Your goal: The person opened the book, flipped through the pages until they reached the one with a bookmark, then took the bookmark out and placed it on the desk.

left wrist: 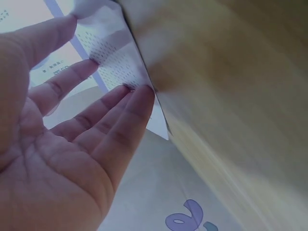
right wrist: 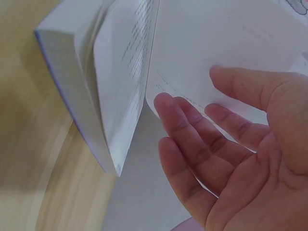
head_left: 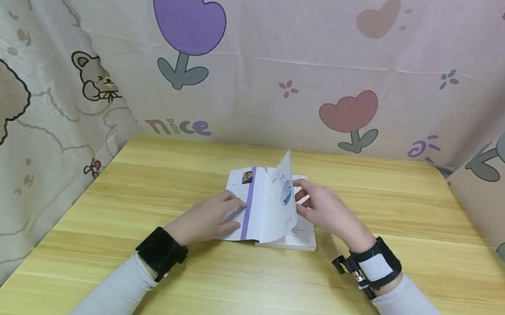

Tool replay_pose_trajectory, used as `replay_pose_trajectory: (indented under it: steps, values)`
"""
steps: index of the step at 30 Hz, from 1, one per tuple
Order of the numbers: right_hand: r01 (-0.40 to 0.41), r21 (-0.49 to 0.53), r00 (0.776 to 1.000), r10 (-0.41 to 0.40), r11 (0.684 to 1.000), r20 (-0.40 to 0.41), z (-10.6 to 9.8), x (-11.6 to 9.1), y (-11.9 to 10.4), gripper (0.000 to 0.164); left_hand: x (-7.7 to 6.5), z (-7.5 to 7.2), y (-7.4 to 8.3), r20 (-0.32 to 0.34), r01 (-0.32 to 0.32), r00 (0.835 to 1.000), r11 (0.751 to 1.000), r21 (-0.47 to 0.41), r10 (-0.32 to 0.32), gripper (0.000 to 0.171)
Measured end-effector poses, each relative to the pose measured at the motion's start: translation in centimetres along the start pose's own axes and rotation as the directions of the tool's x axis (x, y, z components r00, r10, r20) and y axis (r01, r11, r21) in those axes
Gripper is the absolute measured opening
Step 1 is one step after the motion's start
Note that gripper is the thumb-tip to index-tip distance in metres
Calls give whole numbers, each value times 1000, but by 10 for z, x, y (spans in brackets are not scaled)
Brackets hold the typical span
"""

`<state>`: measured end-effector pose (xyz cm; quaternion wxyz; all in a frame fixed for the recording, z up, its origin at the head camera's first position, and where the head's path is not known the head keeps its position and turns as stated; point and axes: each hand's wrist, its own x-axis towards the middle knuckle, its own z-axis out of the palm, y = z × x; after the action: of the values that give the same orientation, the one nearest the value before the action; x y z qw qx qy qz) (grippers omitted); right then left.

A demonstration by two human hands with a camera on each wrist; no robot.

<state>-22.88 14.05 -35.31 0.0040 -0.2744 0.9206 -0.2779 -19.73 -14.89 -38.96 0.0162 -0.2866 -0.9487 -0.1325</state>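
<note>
An open book (head_left: 303, 241) lies on the wooden table, with one leaf (head_left: 276, 212) standing up partway through a turn. Its left side shows a flap (head_left: 237, 179) with a small portrait photo, printed text and a purple stripe. My left hand (head_left: 208, 215) rests on that flap, fingers spread over the text; in the left wrist view its fingertips lie along the paper near its outer edge. Behind the raised leaf is my right hand (head_left: 326, 207), its loosely bent fingers at the leaf's outer edge. In the right wrist view the thick page block (right wrist: 110, 96) stands beside those fingers.
The wooden table (head_left: 237, 291) extends around the book, its back edge against a printed cloth (head_left: 271, 35) with flowers. More patterned cloth hangs at the left and right. Both wrists wear black straps (head_left: 162, 251), the right one carrying a small device (head_left: 353, 273).
</note>
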Motion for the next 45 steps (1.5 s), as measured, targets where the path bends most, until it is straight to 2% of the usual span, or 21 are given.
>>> replay_pose_trajectory:
  steps: [4, 12, 17, 22, 29, 36, 42, 45]
  values:
    - [0, 9, 1000, 0, 1000, 8, 2, 2, -5, 49, -1, -1, -4, -2, 18, 1000, 1000, -14, -18, 47]
    - [15, -4, 1000, -15, 1000, 13, 9, 9, -11, 50, 0, -4, -9, 9, 38, 999, 999, 32, -39, 39]
    - [31, -7, 999, -31, 999, 15, 14, 15, -16, 51, 2, -5, -11, -4, 35, 999, 999, -4, -35, 38]
    - [10, 9, 999, -10, 1000, 45, 20, 20, -20, 51, 2, -6, -14, 4, 58, 998, 997, -54, -58, 35]
    - [31, 32, 997, -33, 999, 64, 26, 27, -26, 46, 1, -9, -16, 8, 43, 999, 998, -40, -43, 31]
    - [63, -27, 995, -60, 998, 84, 33, 35, -32, 39, -1, -12, -18, 7, 51, 999, 997, -53, -51, 17]
    - [46, -102, 994, -35, 994, 102, 41, 38, -38, 39, -2, -20, -23, 4, 34, 999, 999, -41, -34, 25]
    - [53, -131, 994, -39, 990, 101, 45, 39, -40, 39, -3, -28, -27, -8, 20, 1000, 998, -54, -20, 22]
